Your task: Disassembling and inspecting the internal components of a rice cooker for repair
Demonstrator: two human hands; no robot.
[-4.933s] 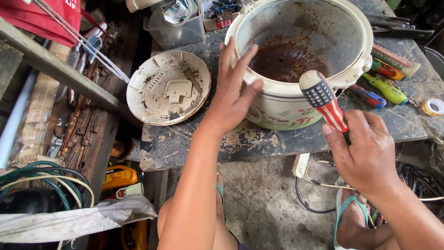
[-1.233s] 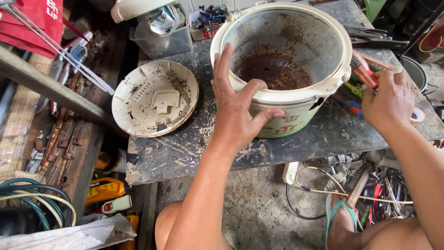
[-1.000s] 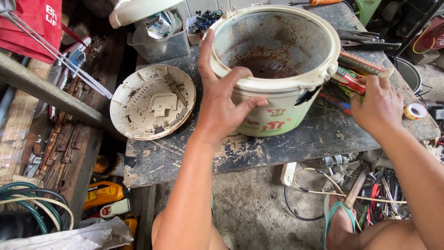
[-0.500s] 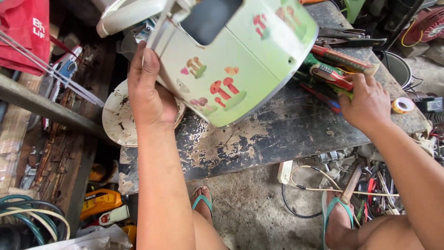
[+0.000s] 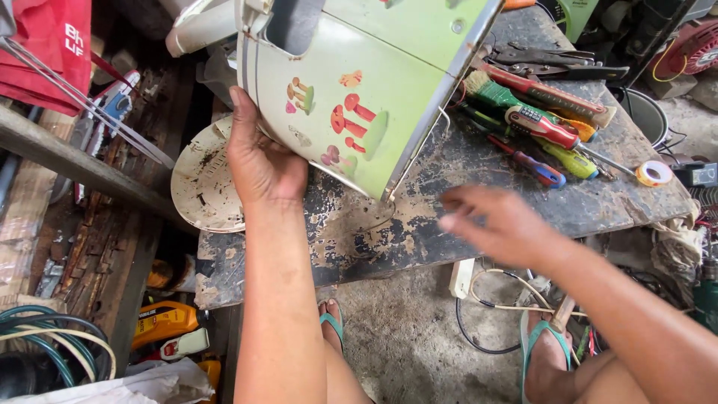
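Tipped further onto its bottom edge since a moment ago, the bulky, light-looking cooker body (image 5: 359, 90) is gripped at its rim by the left hand (image 5: 262, 161), while the right hand (image 5: 497, 224) is held open and empty beside it.

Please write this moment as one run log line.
left hand: tilting green rice cooker body | right hand: empty, blurred, above workbench

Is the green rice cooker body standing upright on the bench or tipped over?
Tipped. The rice cooker body leans with one bottom edge on the workbench, its mushroom-patterned side facing up, and the left hand steadies it.
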